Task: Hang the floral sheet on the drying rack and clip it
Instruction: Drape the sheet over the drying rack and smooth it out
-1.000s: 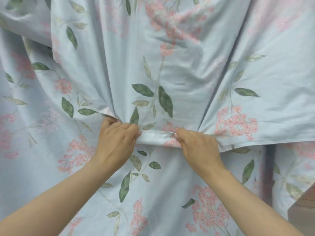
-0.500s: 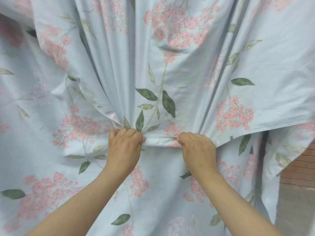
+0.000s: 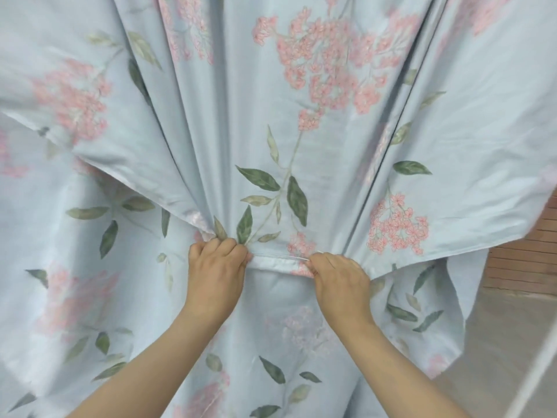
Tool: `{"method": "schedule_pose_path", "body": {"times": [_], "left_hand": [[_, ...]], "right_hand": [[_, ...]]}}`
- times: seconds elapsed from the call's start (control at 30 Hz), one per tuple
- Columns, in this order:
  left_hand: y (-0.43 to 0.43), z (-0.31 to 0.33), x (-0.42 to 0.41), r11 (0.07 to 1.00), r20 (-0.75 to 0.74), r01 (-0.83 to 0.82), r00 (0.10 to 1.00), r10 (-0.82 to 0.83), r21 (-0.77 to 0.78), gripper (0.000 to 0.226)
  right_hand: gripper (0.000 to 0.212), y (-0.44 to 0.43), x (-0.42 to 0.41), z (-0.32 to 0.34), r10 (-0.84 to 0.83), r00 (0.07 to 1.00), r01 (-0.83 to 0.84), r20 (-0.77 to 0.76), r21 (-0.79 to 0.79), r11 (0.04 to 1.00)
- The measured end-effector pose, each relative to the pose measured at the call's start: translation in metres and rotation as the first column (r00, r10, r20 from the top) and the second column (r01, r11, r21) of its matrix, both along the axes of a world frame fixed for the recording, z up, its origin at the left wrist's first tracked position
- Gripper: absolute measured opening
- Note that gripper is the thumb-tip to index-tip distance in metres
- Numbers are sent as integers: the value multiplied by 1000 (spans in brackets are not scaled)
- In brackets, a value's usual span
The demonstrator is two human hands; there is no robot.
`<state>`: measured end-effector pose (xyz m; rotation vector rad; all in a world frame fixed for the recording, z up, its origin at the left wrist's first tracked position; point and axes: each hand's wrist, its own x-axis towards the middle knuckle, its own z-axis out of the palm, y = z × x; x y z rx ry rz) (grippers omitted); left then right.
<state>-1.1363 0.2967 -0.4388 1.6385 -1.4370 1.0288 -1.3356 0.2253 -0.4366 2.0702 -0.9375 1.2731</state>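
The pale blue floral sheet (image 3: 301,122), printed with pink blossoms and green leaves, hangs in front of me and fills almost the whole view. Its front layer ends in a hemmed lower edge at mid-height, gathered into deep folds. My left hand (image 3: 215,276) grips that hem in a fist. A short way to the right, my right hand (image 3: 339,283) pinches the same hem. The strip of hem between them is stretched taut. A back layer of the sheet hangs lower behind my arms. The drying rack and any clips are hidden.
At the right edge, past the sheet, a reddish brick-patterned surface (image 3: 524,263) shows, with pale grey floor (image 3: 509,342) below it. Cloth covers everything else.
Both hands have kept their hold on the hem and drawn it downward. The fabric above has pulled into tighter folds, and more of the upper blossom print has come into view.
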Motion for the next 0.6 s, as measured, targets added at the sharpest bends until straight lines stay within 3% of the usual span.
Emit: {"method": "schedule_pose_path", "body": {"times": [0.23, 0.6], "left_hand": [[0, -29, 3, 1000, -51, 29, 998, -28, 11, 21], [-9, -76, 2, 997, -78, 74, 994, -72, 21, 29]], "right_hand": [[34, -3, 5, -26, 0, 999, 3, -40, 87, 996], [19, -9, 2, -71, -11, 998, 16, -67, 80, 997]]}}
